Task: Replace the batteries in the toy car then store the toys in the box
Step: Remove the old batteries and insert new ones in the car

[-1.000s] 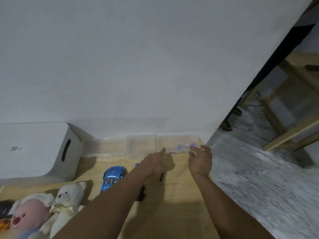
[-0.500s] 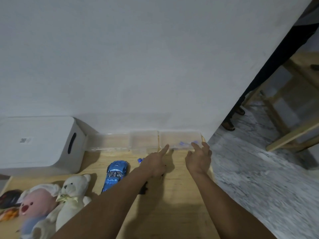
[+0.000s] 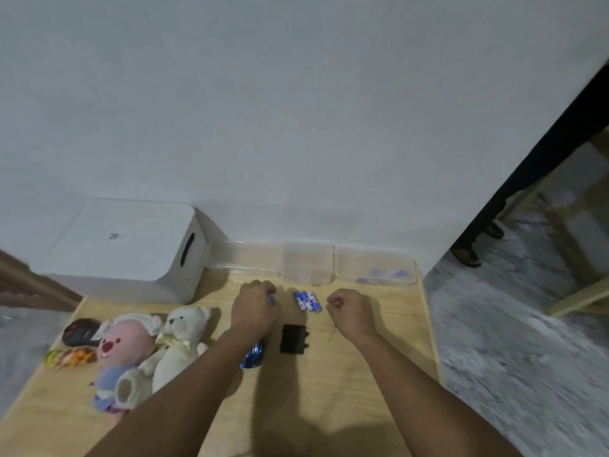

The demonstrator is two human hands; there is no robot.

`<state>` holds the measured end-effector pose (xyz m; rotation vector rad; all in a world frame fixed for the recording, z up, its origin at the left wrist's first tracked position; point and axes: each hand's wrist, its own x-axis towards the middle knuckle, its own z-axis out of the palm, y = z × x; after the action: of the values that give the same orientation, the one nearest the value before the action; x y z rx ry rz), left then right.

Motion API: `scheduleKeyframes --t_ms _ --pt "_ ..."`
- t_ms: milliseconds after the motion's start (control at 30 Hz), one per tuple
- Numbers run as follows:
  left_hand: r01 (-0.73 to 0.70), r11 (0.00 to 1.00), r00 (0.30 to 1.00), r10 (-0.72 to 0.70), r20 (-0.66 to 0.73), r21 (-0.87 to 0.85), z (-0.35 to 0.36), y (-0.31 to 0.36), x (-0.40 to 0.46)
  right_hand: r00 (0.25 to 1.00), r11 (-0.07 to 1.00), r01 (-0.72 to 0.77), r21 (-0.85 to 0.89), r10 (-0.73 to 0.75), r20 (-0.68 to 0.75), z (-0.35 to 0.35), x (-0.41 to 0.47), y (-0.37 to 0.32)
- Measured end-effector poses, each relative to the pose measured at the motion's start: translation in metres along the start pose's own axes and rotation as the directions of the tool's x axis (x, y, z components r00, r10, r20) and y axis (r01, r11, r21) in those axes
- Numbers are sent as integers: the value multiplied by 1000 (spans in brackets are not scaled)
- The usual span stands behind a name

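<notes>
At table centre, under my left hand (image 3: pixel 254 310), the blue toy car (image 3: pixel 253 356) lies mostly hidden, only its glossy near end showing. I judge it light, rigid, slick; best held across the body sides. Left hand curled over it, a blue battery tip (image 3: pixel 272 299) peeking at the knuckles. Loose batteries (image 3: pixel 307 301) lie just right; black cover (image 3: pixel 292 339) sits near them. Right hand (image 3: pixel 350 311) fisted, hovering, contents unclear. White box (image 3: pixel 131 249) far left.
</notes>
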<state>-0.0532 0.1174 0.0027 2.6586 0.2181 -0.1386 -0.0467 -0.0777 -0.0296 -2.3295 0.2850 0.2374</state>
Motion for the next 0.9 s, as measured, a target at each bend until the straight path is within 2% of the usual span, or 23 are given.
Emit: scheduleKeyframes --t_ms 233,367,433,667,733,800,867,900 --pt "171 985 982 -168 84 -29 -4 -30 -21 988 996 46 -80 -33 151 20 -14 -17" --pt "228 973 963 -222 150 -23 -2 -33 -30 962 973 96 -211 -36 271 35 -27 -24" --pt "243 970 957 -237 167 -14 1 -33 -33 964 952 127 -278 -53 260 41 -31 -25" --pt "278 960 950 -269 157 -39 6 -34 -37 992 923 120 -366 -100 73 38 -29 -32" --pt "282 954 955 -268 130 -104 3 -37 -36 994 914 104 -392 -100 31 31 -22 -34" --pt "290 920 957 -271 107 -265 -3 -39 -35 996 902 89 -422 -92 15 25 -16 -35" --pt "334 794 942 -296 158 -508 -12 -40 -32 997 891 78 -447 -80 15 21 -10 -35" --pt "379 683 924 -318 214 -624 -16 -42 -29 997 886 74 -457 -73 19 19 -8 -35"
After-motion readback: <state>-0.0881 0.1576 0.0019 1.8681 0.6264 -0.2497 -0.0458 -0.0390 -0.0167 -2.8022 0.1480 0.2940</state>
